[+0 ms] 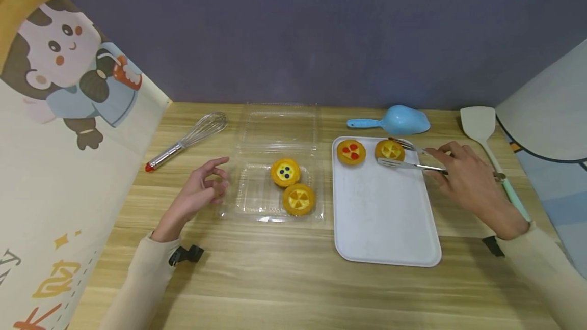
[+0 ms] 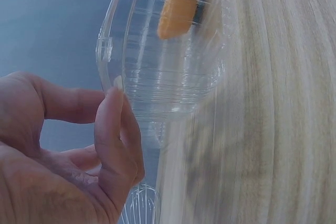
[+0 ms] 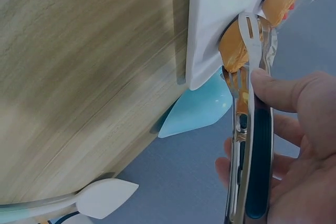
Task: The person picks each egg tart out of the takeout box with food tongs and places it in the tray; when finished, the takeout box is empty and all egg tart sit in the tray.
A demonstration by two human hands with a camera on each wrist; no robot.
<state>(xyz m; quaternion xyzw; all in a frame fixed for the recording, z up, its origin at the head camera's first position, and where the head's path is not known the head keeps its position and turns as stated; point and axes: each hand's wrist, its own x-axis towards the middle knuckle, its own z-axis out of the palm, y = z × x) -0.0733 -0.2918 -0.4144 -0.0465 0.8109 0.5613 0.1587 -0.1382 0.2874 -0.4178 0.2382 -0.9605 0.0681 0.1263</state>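
My right hand (image 1: 472, 185) grips metal serving tongs (image 3: 257, 161) with dark inlaid handles. Their slotted tips stand either side of an egg tart with yellow wedges (image 1: 390, 150), at the back right of the white tray (image 1: 382, 218). Left of it on the tray is a tart with red dots (image 1: 351, 152). My left hand (image 1: 199, 190), fingers loosely bent, is beside the left edge of an opened clear plastic box (image 1: 257, 192); whether the fingertips touch it I cannot tell. Inside the box sit a tart with dark blue dots (image 1: 285, 172) and another wedge-topped tart (image 1: 299, 199), side by side.
A whisk (image 1: 188, 139) lies at the back left. Behind the tray is a blue scoop (image 1: 403, 120). A pale spatula with a green handle (image 1: 479, 124) lies on the right, partly beneath my right arm. A dark blue partition (image 1: 293, 34) borders the wooden table's back.
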